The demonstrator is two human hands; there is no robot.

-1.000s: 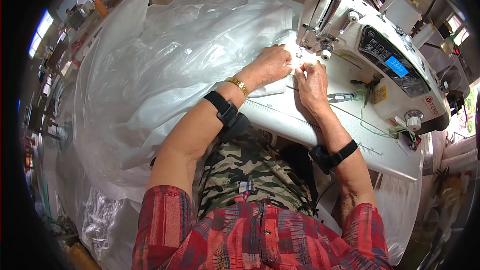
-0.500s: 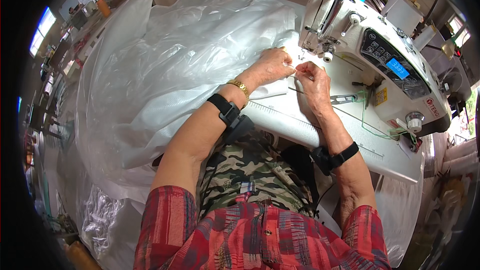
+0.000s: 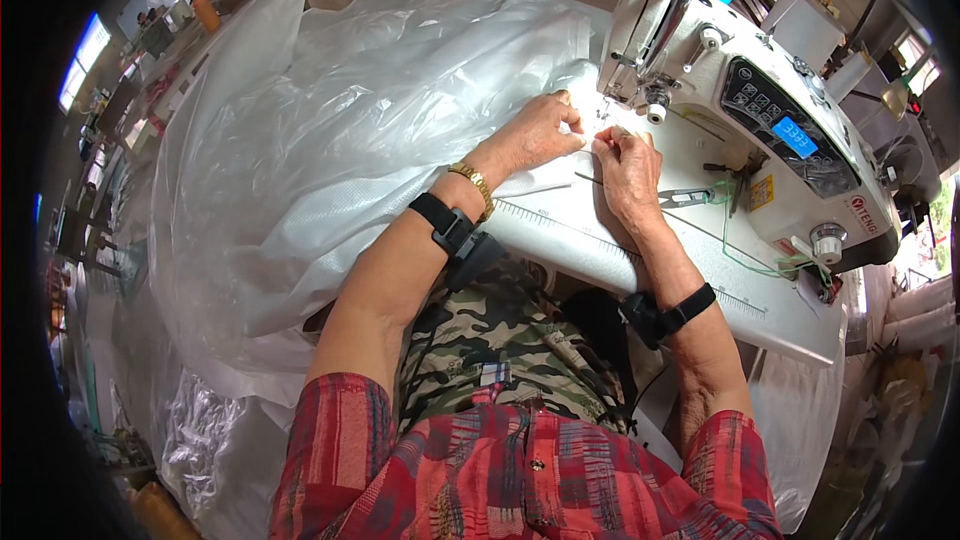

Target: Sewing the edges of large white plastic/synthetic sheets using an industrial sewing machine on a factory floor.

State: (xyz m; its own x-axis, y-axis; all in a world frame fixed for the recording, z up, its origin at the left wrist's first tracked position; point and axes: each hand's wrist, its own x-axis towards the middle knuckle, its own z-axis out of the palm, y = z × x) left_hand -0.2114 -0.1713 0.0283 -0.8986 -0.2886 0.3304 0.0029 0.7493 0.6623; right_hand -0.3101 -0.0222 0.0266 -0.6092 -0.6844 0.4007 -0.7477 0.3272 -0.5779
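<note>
A large heap of white translucent plastic sheeting (image 3: 380, 90) spreads over the table on the left and reaches up to the sewing machine (image 3: 700, 50). My left hand (image 3: 540, 132) is closed in a pinch at the sheeting's right edge, just left of the machine's needle area. Close beside it, my right hand (image 3: 630, 175) has thumb and fingers pressed together in front of the presser foot. What lies between the right fingertips is too small and too brightly lit to make out. The two hands are a small gap apart.
Metal thread snips (image 3: 687, 198) lie right of my right hand, beside a loose green thread (image 3: 726, 240). A ruler scale (image 3: 580, 232) runs along the front table edge. The machine's control panel (image 3: 790, 130) is lit. A lamp (image 3: 897, 97) stands at the far right.
My left hand has shifted slightly left, widening the gap between the hands. The sheeting's edge near it has moved a little. My right hand has barely moved.
</note>
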